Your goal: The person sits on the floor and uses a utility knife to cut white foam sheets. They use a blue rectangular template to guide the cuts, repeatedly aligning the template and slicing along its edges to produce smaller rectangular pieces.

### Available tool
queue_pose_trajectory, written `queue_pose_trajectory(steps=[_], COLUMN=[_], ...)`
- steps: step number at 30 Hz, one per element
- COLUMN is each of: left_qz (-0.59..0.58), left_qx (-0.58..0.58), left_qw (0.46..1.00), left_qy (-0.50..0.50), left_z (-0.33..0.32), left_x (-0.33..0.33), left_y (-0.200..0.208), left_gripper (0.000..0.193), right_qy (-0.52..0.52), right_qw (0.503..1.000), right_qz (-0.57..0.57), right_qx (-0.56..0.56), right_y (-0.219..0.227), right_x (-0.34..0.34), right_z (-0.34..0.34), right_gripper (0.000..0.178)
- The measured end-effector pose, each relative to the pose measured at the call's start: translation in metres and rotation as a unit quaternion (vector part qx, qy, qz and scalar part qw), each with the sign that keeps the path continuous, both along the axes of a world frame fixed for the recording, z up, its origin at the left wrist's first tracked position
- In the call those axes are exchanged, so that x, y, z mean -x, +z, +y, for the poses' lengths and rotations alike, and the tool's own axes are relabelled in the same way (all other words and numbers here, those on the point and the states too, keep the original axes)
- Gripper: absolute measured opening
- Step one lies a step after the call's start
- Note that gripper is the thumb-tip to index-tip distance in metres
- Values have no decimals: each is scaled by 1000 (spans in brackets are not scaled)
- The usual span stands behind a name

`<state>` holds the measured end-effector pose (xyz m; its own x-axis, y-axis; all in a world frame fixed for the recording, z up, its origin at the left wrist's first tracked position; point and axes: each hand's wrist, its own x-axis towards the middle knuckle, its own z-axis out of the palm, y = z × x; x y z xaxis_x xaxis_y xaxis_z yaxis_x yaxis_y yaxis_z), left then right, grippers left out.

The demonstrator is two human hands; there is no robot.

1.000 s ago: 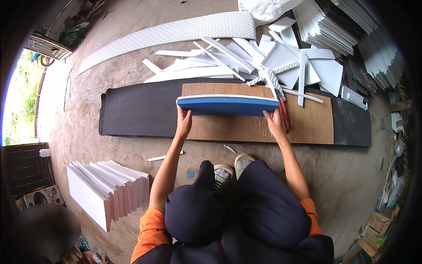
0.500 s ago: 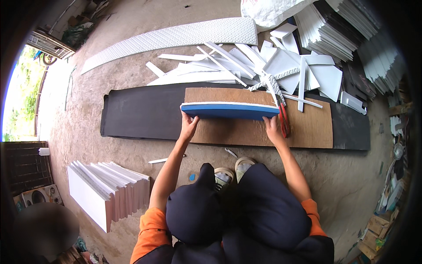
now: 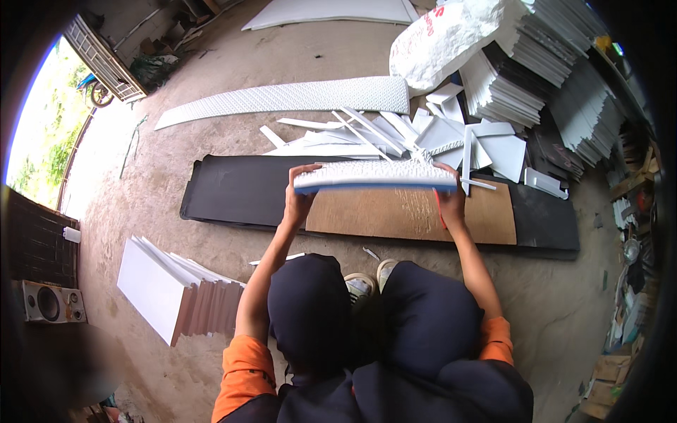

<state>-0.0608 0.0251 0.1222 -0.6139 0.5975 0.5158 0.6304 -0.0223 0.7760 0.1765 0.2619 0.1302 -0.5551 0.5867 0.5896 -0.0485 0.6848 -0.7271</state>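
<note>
Long black mat (image 3: 240, 190) on the concrete floor, brown board (image 3: 409, 215) lying on it. White textured panel with blue underside (image 3: 374, 176) held level above the board. Left hand (image 3: 300, 197) clasps its left end, right hand (image 3: 451, 201) its right end. Stack of white panels (image 3: 169, 296) lower left.

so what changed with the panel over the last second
The blue-edged panel, gripped at its ends by the left hand and right hand, has been tipped over: a second ago its blue face showed, now the white textured face is up with only a blue edge visible. Both hands kept their grip. The brown board and black mat stayed put.
</note>
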Motion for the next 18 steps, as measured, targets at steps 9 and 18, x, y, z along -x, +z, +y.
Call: queue_pose_trajectory(steps=[9, 18], left_qz=[-349, -495], left_qx=[-21, -2], left_qw=[936, 866], left_qy=[28, 74], left_z=[-15, -7], left_x=[6, 14], left_y=[-9, -92], left_gripper=[48, 48], right_qy=[124, 164], right_qw=[878, 756], right_qz=[-118, -48], right_qx=[448, 632], right_y=[16, -22], right_x=[9, 29], right_z=[5, 5], right_gripper=[37, 36])
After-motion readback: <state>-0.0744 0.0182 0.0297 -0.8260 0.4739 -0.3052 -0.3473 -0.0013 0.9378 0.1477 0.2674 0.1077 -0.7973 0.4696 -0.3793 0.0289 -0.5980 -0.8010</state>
